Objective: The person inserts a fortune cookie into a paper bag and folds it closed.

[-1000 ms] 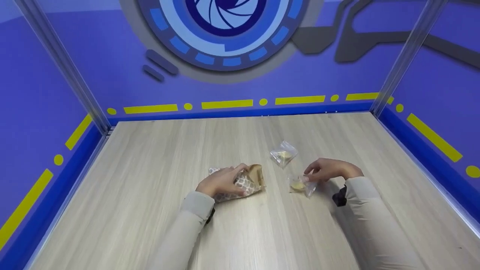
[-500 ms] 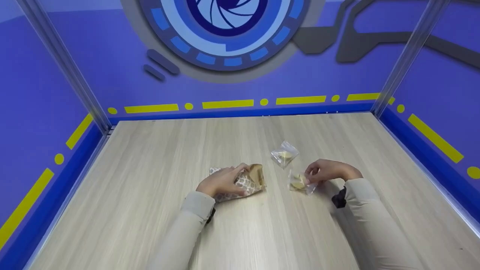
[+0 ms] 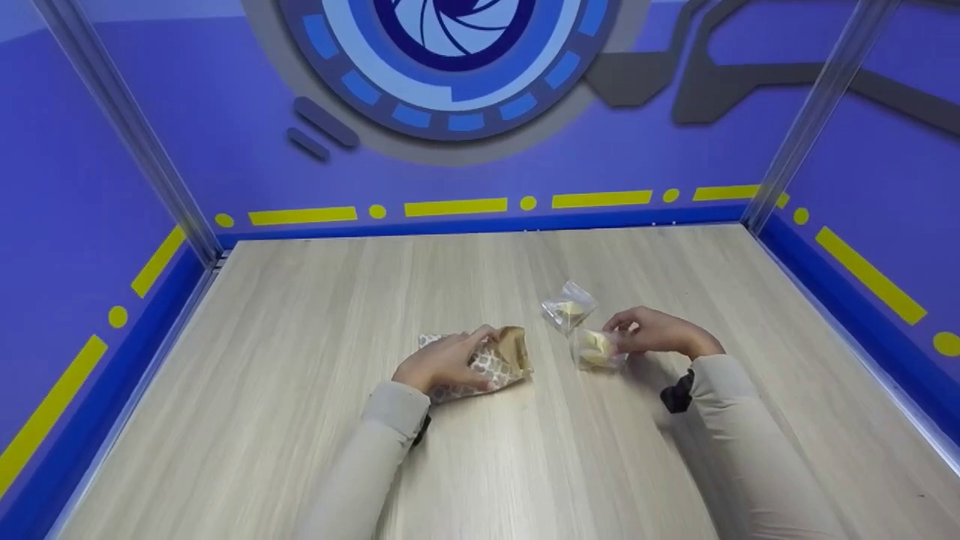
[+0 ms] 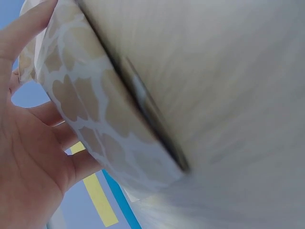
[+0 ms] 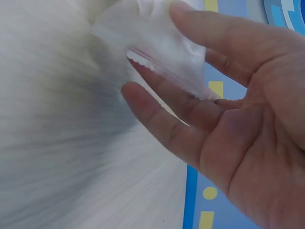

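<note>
A paper bag (image 3: 491, 369) with a tan and white giraffe-like pattern lies on the table, its brown inside showing at the mouth, which faces right. My left hand (image 3: 444, 364) grips it from above, thumb on the near side and fingers over the far side; the left wrist view shows the patterned paper (image 4: 90, 100) along the fingers. Between the thumb and fingers of my right hand (image 3: 654, 332) is a small clear plastic bag (image 3: 595, 351) with a pale yellow piece inside. In the right wrist view its serrated edge crosses the fingers. A second such clear bag (image 3: 568, 307) lies just behind it.
The wood-grain table (image 3: 337, 300) is bounded by a blue back wall (image 3: 465, 172) and side walls with yellow dashes. Metal posts (image 3: 127, 127) stand at the back corners.
My right hand has moved slightly away from me, carrying the small clear bag up close to the second one. My left hand and the paper bag have stayed in place.
</note>
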Action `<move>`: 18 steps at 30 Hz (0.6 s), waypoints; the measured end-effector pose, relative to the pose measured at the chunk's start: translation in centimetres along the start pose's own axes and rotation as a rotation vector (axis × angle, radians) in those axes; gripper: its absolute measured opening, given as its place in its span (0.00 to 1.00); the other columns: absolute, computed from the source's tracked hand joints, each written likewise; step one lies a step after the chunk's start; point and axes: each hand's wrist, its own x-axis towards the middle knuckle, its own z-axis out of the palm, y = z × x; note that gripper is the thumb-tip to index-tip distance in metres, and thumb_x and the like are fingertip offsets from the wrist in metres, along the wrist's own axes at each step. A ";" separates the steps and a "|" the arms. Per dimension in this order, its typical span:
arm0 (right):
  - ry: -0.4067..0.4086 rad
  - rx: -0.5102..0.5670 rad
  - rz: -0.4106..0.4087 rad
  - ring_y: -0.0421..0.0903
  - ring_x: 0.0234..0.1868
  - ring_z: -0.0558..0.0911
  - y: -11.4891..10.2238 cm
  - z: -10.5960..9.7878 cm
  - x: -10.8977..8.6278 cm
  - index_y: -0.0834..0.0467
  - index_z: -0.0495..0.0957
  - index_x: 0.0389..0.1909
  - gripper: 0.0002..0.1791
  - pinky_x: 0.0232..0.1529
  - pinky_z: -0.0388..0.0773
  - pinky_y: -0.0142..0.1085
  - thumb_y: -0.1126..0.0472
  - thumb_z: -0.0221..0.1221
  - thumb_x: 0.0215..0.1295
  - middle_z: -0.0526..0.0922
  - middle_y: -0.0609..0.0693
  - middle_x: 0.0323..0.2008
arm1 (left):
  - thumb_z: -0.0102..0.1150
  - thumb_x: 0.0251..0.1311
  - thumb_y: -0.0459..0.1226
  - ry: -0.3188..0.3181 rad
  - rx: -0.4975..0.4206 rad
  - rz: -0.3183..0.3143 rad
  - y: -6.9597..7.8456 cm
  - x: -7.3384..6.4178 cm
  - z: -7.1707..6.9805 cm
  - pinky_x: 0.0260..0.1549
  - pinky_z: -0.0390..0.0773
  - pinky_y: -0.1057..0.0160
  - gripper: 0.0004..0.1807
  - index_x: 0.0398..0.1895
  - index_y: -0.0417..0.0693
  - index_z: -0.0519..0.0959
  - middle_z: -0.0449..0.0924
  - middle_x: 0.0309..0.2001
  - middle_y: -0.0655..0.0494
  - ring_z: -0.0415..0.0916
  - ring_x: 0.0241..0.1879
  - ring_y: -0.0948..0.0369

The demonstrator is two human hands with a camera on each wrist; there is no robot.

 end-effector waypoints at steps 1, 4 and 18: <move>0.012 0.008 -0.003 0.45 0.32 0.76 -0.1 0.0 0.0 0.62 0.75 0.49 0.20 0.36 0.76 0.45 0.61 0.62 0.54 0.77 0.56 0.41 | 0.66 0.42 0.55 0.001 0.000 -0.002 0.0 0.0 0.0 0.43 0.73 0.51 0.41 0.61 0.68 0.58 0.74 0.46 0.51 0.72 0.47 0.52; 0.051 0.029 -0.015 0.46 0.34 0.76 -0.2 0.1 0.2 0.61 0.73 0.52 0.22 0.37 0.76 0.46 0.61 0.61 0.54 0.75 0.59 0.44 | 0.66 0.43 0.54 0.004 0.002 -0.003 0.0 0.0 -0.1 0.42 0.73 0.51 0.40 0.60 0.68 0.58 0.74 0.45 0.52 0.72 0.47 0.52; 0.250 0.158 -0.078 0.48 0.39 0.74 -0.8 0.5 0.9 0.63 0.68 0.56 0.25 0.35 0.77 0.38 0.63 0.59 0.56 0.75 0.58 0.42 | 0.64 0.44 0.56 0.001 0.005 0.003 0.0 -0.1 0.0 0.43 0.73 0.51 0.40 0.61 0.68 0.57 0.75 0.47 0.50 0.72 0.49 0.51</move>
